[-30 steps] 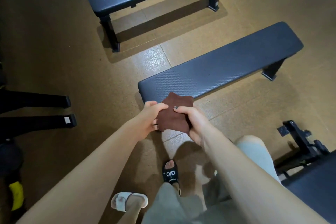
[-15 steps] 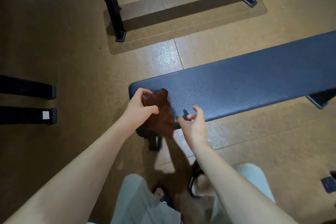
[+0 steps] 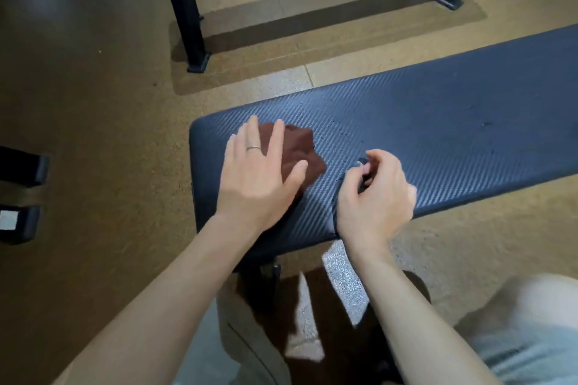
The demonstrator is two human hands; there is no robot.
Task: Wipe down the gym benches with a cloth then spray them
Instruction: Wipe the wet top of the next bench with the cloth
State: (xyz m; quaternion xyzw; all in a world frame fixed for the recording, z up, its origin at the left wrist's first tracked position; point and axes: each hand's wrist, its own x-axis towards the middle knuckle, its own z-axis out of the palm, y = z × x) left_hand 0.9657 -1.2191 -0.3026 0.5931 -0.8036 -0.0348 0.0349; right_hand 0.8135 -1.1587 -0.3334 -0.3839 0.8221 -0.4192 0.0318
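While the cloth (image 3: 301,155) lies on the near bench (image 3: 438,134) at frame centre, wiping has barely begun.
The left hand (image 3: 259,178) presses it flat, fingers spread; the right hand (image 3: 375,197) hovers loosely curled, holding nothing. The other bench (image 3: 187,9), upper frame, and all spraying remain.

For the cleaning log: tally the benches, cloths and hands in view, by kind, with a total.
Benches: 2, the near bench and the far bench, which is partly cut off at the top edge
Cloths: 1, the brown cloth
Hands: 2, the left hand and the right hand
Total: 5
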